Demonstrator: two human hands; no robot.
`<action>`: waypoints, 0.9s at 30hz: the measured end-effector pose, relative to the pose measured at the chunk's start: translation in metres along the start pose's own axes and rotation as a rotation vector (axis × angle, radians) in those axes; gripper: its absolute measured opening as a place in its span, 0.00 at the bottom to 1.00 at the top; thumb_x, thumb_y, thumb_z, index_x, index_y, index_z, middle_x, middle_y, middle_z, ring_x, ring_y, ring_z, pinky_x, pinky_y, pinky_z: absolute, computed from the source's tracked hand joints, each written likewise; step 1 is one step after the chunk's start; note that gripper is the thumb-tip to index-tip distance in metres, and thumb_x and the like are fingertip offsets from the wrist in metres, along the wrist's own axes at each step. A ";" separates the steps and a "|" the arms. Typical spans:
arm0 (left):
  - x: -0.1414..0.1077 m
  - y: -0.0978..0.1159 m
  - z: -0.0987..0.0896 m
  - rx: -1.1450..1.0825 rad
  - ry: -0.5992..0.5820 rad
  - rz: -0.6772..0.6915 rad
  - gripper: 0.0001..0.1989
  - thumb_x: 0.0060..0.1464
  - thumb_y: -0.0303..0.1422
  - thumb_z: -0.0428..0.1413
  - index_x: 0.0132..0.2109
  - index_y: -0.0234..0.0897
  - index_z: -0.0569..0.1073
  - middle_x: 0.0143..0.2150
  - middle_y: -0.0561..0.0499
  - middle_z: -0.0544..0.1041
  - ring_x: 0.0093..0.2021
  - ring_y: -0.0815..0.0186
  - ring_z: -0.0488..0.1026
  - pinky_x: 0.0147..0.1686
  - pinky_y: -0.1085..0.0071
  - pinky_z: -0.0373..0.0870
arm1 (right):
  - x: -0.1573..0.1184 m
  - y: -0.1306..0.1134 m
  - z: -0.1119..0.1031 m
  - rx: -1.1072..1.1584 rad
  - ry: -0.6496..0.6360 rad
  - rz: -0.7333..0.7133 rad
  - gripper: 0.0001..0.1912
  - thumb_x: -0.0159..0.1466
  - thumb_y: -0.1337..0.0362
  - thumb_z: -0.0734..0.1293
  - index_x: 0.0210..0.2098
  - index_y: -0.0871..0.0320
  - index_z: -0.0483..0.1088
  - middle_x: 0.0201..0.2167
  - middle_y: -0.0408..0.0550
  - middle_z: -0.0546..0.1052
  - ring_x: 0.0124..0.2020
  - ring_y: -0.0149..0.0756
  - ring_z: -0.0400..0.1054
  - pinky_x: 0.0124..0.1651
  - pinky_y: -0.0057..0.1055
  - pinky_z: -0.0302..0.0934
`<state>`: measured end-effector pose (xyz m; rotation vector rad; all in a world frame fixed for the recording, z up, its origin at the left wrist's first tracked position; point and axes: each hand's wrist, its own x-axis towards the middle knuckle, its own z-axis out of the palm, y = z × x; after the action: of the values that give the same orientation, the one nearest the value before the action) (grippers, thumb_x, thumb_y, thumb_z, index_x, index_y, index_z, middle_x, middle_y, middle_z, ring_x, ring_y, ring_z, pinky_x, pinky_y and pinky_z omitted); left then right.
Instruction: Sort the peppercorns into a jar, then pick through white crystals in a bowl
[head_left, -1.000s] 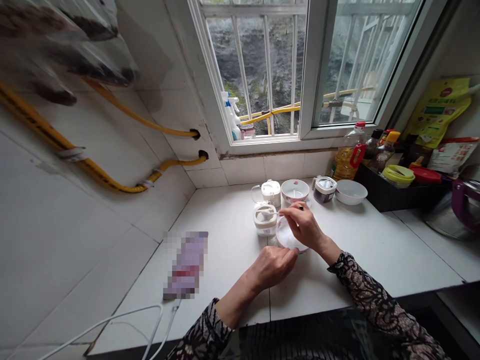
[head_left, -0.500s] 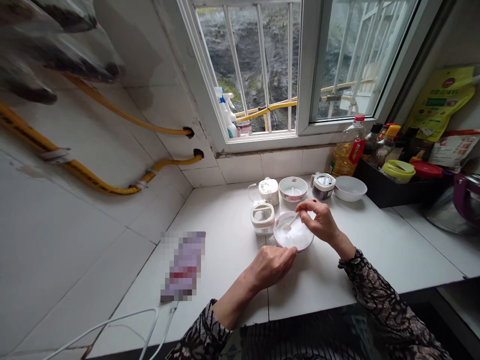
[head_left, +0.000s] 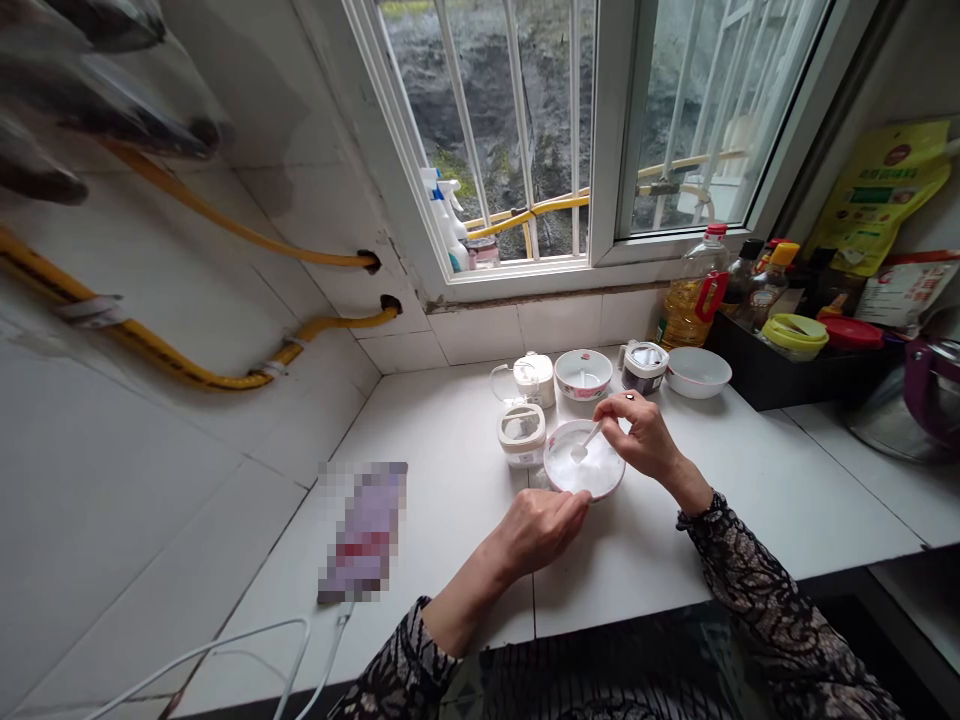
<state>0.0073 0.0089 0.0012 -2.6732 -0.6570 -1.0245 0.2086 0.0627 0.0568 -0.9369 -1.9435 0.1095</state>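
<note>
A bowl with a pinkish rim holds white powder or grains and stands on the white tiled counter. My left hand grips its near rim, fingers closed. Between the thumb and fingers of my right hand is a small white spoon, tilted, its tip at the white contents. Close to the bowl's left side sits a seasoning jar with a see-through lid. Behind are a white jar with its clear lid raised, a flowered bowl, and a dark-filled jar.
A white bowl stands at the back right, near an oil bottle and a black box of condiments. A kettle is at far right. A blurred flat object with a white cable lies left.
The spoon's bowl has shifted slightly within the white contents and its tip shows more clearly. Both hands keep their grips. The whole view has shifted a little.
</note>
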 end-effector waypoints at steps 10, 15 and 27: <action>0.000 0.001 0.001 0.008 -0.009 -0.011 0.13 0.67 0.25 0.41 0.39 0.34 0.70 0.20 0.56 0.68 0.17 0.73 0.63 0.18 0.75 0.54 | -0.004 -0.006 0.020 0.018 -0.085 0.128 0.09 0.56 0.71 0.61 0.25 0.56 0.70 0.20 0.42 0.74 0.24 0.34 0.64 0.40 0.34 0.60; 0.000 0.001 0.001 0.002 -0.003 0.002 0.12 0.67 0.25 0.41 0.39 0.33 0.69 0.21 0.56 0.69 0.17 0.72 0.64 0.18 0.75 0.55 | -0.003 -0.003 0.020 0.266 -0.077 0.433 0.08 0.54 0.68 0.60 0.23 0.56 0.70 0.15 0.39 0.71 0.20 0.31 0.64 0.28 0.28 0.58; -0.001 0.000 0.000 0.008 -0.013 0.006 0.11 0.66 0.25 0.41 0.41 0.34 0.68 0.21 0.57 0.69 0.18 0.73 0.64 0.17 0.75 0.54 | -0.001 -0.001 0.020 0.292 -0.061 0.467 0.08 0.52 0.66 0.60 0.23 0.57 0.71 0.14 0.40 0.70 0.18 0.31 0.63 0.26 0.28 0.56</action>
<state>0.0069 0.0089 0.0002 -2.6749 -0.6543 -1.0020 0.1921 0.0674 0.0455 -1.1774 -1.6702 0.6788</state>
